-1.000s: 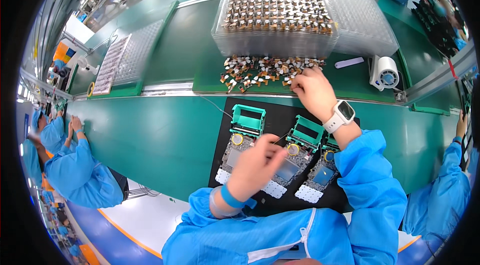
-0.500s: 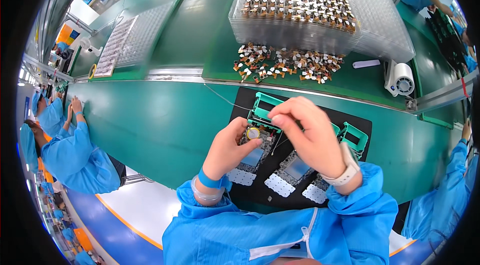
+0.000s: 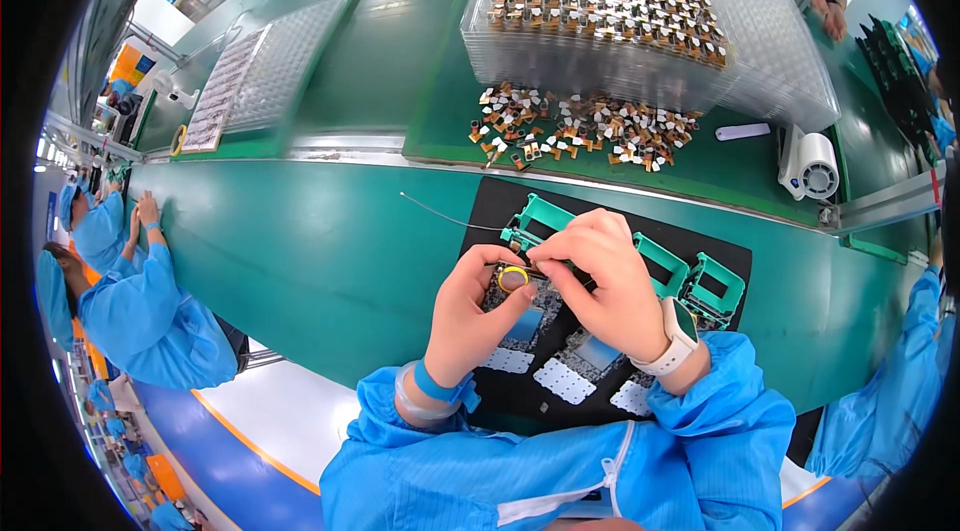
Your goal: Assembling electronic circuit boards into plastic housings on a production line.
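Observation:
My left hand (image 3: 470, 311) curls round the upper left of a circuit board (image 3: 545, 316), thumb and index finger on either side of a yellow-rimmed round disc (image 3: 513, 279). Close by, my right hand (image 3: 603, 276) pinches at the board's top end; what lies between its fingertips is hidden. A green plastic frame (image 3: 540, 211) stands at that end of the board, partly behind my fingers. From it a thin cable (image 3: 440, 215) sticks out to the left. More boards (image 3: 578, 359) with green frames (image 3: 715, 289) lie to the right on a black mat (image 3: 487, 199).
Beyond the mat, loose small flex parts (image 3: 590, 126) are heaped before stacked clear trays (image 3: 600, 56) filled with similar parts. A white handheld fan (image 3: 815, 166) and a pale strip (image 3: 742, 132) lie to the right. Co-workers in blue (image 3: 150, 301) sit along the left.
My right hand has come down and left to the board's top end, close to my left fingertips. The thin cable's free end has shifted slightly left and down.

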A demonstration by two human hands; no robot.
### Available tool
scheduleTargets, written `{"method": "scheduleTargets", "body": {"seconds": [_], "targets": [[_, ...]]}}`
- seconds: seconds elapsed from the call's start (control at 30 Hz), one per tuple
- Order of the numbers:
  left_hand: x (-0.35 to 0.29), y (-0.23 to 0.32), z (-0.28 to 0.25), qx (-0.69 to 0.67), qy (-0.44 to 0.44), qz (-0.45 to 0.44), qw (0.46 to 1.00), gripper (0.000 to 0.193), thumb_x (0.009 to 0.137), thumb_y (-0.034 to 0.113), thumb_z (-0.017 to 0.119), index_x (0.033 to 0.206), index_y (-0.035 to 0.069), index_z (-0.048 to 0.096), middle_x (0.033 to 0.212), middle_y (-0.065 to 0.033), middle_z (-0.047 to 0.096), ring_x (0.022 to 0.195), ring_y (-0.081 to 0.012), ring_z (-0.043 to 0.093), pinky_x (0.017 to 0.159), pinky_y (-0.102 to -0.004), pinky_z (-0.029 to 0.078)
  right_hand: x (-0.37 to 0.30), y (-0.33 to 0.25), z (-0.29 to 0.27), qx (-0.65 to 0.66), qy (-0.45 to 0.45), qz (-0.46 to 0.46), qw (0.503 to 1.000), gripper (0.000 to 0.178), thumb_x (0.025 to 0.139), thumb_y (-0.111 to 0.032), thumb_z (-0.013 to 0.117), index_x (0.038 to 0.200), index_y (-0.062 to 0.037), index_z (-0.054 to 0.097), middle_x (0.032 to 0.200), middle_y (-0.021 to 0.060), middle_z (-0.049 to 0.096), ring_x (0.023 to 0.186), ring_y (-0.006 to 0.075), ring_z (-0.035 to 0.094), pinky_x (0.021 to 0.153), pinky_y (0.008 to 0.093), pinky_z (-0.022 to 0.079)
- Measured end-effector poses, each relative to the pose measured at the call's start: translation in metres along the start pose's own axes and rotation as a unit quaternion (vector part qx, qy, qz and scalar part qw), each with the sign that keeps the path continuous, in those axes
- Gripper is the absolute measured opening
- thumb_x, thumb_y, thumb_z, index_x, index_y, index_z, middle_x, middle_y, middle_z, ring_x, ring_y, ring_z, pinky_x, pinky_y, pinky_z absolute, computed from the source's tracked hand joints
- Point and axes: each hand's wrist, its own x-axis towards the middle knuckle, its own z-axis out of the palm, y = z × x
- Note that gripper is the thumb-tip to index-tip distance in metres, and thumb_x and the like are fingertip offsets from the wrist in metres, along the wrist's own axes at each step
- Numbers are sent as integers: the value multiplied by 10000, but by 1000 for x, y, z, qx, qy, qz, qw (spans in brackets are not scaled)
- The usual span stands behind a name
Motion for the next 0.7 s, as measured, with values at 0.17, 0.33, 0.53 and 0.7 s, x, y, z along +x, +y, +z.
{"method": "scheduleTargets", "body": {"seconds": [0.17,0.33,0.53,0.7], "targets": [[-2,1,1,20,4,16,1000,274,821,-42,630,1049,9,486,893,-18,578,822,-49,548,707,-180,439,-1,-1,-2,-2,-18,5,1000,155,745,-20,666,889,-75,666,820,25,627,846,222,534,815,335,384],[-2,1,2,27,6,16,999,271,819,-46,630,1042,10,488,885,-10,568,816,-45,541,701,-179,436,-1,-2,-2,-29,2,-19,999,112,767,-51,657,875,-82,654,803,22,621,844,230,552,825,351,386],[-3,2,3,27,8,20,999,264,819,-48,628,1034,13,488,877,-1,553,814,-41,524,708,-178,428,-2,-2,-3,-6,0,-9,1000,119,765,-45,654,879,-80,656,806,28,623,854,233,553,823,356,391],[-3,1,5,23,12,20,999,257,821,-43,628,1028,16,489,878,-2,550,828,-45,518,718,-181,422,-3,-2,-5,6,-1,10,1000,118,764,-44,657,878,-74,660,809,32,628,856,231,554,822,352,391]]}}
